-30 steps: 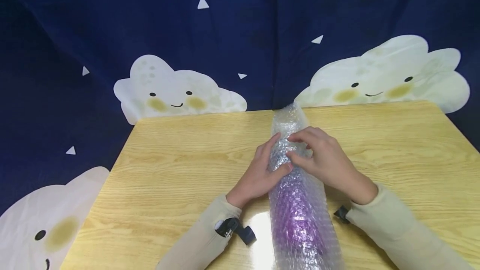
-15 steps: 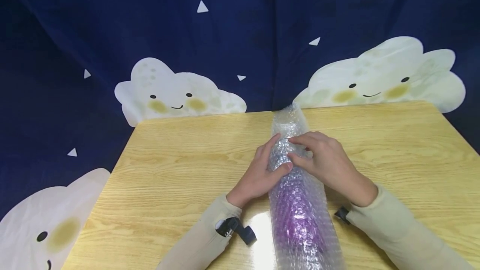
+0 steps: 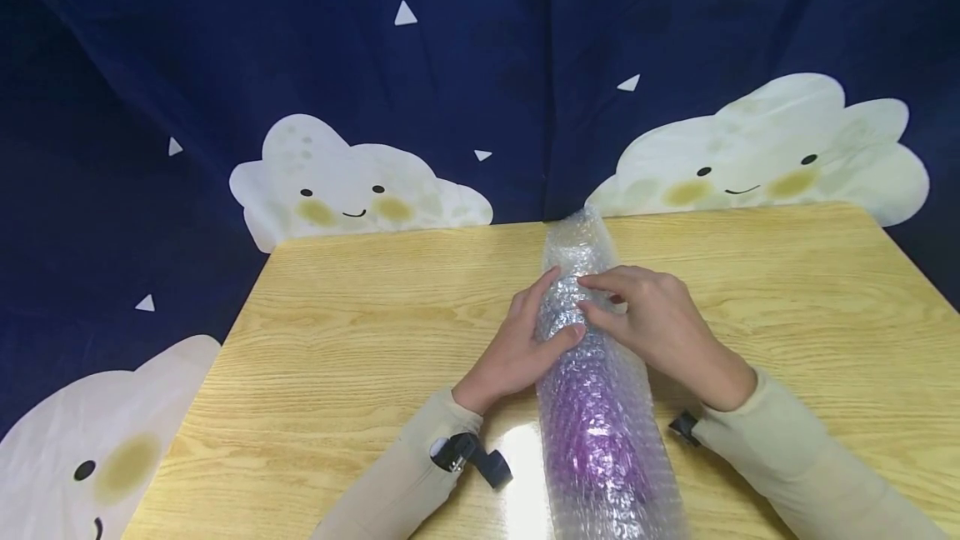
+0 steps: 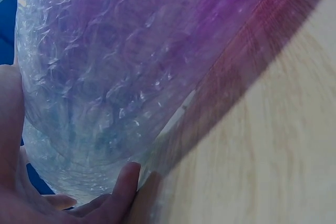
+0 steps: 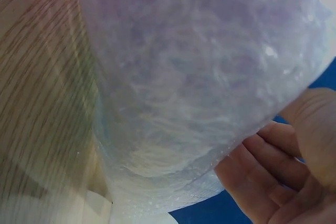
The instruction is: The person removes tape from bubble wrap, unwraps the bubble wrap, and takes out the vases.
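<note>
A long bundle in clear bubble wrap (image 3: 592, 415), with purple showing through its near part, lies lengthwise on the table. My left hand (image 3: 517, 348) holds its left side, thumb across the top and fingers along the edge; in the left wrist view, fingers (image 4: 123, 192) lie against the lower wrap (image 4: 100, 93). From the right, my right hand (image 3: 660, 327) has its bent forefinger and thumb on the upper part of the wrap. The right wrist view shows that hand's fingers (image 5: 252, 171) at the edge of the wrap (image 5: 184, 87); their tips are partly hidden.
The wooden table (image 3: 360, 332) extends to both sides of the bundle. Behind it hangs a dark blue cloth (image 3: 465, 48) with smiling clouds and white triangles. The far end of the wrap reaches the table's back edge. Black straps are on both sleeves.
The right hand has shifted very slightly, lowering a little on the wrap. The left hand and the bundle stay in place, and the head view has tilted a touch.
</note>
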Demonstrator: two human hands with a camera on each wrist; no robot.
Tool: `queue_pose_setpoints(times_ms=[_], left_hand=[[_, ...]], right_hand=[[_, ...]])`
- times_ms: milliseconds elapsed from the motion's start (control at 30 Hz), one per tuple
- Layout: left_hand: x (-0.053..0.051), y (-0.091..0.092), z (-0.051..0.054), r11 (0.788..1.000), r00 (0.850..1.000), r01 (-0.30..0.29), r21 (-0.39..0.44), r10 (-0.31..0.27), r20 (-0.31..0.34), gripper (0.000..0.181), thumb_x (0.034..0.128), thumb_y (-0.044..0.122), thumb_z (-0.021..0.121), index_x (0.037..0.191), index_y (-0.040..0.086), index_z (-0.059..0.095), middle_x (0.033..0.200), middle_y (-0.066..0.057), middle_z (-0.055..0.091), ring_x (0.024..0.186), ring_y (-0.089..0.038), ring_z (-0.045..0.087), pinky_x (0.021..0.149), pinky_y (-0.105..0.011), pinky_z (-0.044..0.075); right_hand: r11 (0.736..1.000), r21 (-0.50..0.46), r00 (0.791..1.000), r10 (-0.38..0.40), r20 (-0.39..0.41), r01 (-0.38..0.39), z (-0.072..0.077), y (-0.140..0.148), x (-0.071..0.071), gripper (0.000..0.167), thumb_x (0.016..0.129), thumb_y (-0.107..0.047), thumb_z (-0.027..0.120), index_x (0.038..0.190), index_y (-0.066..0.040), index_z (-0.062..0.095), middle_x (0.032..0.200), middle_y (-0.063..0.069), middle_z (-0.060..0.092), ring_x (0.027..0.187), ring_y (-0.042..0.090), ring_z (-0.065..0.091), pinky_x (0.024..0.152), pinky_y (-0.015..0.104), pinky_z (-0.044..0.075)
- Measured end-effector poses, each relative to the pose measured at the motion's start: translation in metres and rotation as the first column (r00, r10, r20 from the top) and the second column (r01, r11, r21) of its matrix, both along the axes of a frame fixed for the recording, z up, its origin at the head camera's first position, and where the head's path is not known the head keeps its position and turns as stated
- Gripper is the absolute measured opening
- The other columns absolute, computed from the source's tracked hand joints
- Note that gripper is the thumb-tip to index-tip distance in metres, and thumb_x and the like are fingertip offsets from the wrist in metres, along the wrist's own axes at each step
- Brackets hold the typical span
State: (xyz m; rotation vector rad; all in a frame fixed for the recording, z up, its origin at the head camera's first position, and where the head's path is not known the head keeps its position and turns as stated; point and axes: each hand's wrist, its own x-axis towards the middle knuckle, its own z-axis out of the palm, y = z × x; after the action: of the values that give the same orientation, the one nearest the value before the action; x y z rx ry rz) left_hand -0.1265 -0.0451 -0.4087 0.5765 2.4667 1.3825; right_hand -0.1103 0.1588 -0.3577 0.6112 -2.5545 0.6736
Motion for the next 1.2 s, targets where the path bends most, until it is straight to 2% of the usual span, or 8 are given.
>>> queue_pose_setpoints(times_ms=[167,433,767,1200], left_hand=[[-0.0003,-0.0001,-0.0005,1.0,1.0,-0.003,0.001,0.003,-0.004,0.078,0.0963,0.061,0.057,0.159,0.057,0.011,0.172,-0.008,0.022,0.154,-0.035,0.037,0.119,-0.064,0.037],[-0.0011,-0.0001,-0.0027,1.0,1.0,-0.003,0.005,0.003,-0.004,0.077,0.0964,0.061,0.057,0.158,0.058,0.011,0.172,-0.007,0.023,0.154,-0.033,0.037,0.12,-0.063,0.037],[0.0001,0.0002,-0.0026,1.0,1.0,0.002,0.009,-0.002,-0.002,0.078,0.0965,0.06,0.057,0.159,0.056,0.011,0.172,-0.007,0.023,0.153,-0.031,0.037,0.12,-0.062,0.037],[-0.0003,-0.0003,-0.0025,1.0,1.0,0.008,0.013,-0.008,-0.013,0.077,0.0967,0.062,0.057,0.158,0.057,0.011,0.171,-0.008,0.023,0.152,-0.034,0.038,0.119,-0.064,0.037]], right_hand=[[1.0,0.002,1.0,-0.006,0.005,0.006,-0.0007,-0.0001,-0.0004,0.025,0.087,-0.014,0.079,0.11,-0.005,0.08,0.102,0.016,0.081,0.073,0.026,0.077,0.062,0.04,0.063],[1.0,0.007,0.999,-0.02,-0.043,0.021,-0.0023,-0.0014,0.0008,0.024,0.085,-0.01,0.079,0.108,-0.004,0.081,0.099,0.016,0.081,0.07,0.024,0.077,0.059,0.037,0.062],[0.999,0.036,0.989,-0.023,-0.149,0.029,-0.0063,-0.0056,0.0007,0.021,0.081,-0.005,0.08,0.101,-0.004,0.081,0.086,0.012,0.08,0.061,0.014,0.065,0.051,0.027,0.054],[0.999,0.04,0.986,-0.027,-0.166,0.034,-0.0062,-0.0062,0.0004,0.019,0.082,-0.005,0.082,0.101,-0.004,0.081,0.085,0.011,0.08,0.063,0.016,0.067,0.052,0.031,0.057]])
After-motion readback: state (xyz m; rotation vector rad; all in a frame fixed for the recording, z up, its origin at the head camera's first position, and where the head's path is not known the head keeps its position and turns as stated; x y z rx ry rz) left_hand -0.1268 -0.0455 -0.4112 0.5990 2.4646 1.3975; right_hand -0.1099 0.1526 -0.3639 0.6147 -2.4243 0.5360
